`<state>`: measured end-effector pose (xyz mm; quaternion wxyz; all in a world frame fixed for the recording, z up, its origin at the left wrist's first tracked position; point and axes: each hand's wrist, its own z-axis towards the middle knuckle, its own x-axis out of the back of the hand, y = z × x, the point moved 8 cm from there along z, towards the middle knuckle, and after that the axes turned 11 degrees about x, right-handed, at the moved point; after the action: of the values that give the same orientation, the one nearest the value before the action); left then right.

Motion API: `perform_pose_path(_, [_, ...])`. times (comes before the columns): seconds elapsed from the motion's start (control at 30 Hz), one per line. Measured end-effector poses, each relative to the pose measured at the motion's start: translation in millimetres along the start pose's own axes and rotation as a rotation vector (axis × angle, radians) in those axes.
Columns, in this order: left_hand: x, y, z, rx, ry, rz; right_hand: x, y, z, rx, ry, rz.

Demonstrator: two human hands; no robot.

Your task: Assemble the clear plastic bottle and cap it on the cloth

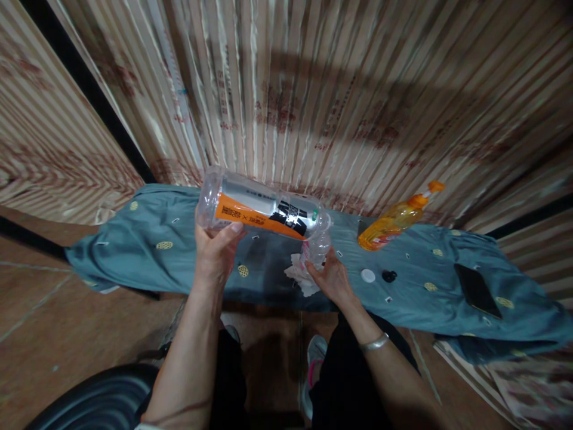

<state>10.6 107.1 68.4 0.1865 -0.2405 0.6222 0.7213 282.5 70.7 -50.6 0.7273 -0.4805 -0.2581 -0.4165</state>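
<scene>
My left hand (218, 248) is wrapped round the base end of a large clear plastic bottle (264, 206) with an orange, black and silver label. That bottle lies nearly level in the air, its narrower end pointing right and slightly down. At that end it meets a smaller clear plastic bottle (317, 246), which my right hand (330, 278) grips. Whether the two mouths touch, I cannot tell. Crumpled white tissue (302, 276) lies beside the small bottle. To the right of my right hand are a white round cap (367, 275) and a small black cap (389, 276).
A blue-green cloth (268, 280) with yellow prints covers the narrow bench. On it, an orange dish soap bottle (389, 226) stands at the back right and a black phone (477, 291) lies farther right. Striped sheeting (290, 107) hangs behind. A black ridged seat (98, 400) is at lower left.
</scene>
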Motion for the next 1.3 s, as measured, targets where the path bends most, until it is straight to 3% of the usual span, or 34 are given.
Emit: perform_pose_path(1.3, [-5.5, 1.6, -0.8, -0.039, -0.021, 0.006, 1.8, -1.4, -0.3, 0.01, -0.022, 0.048])
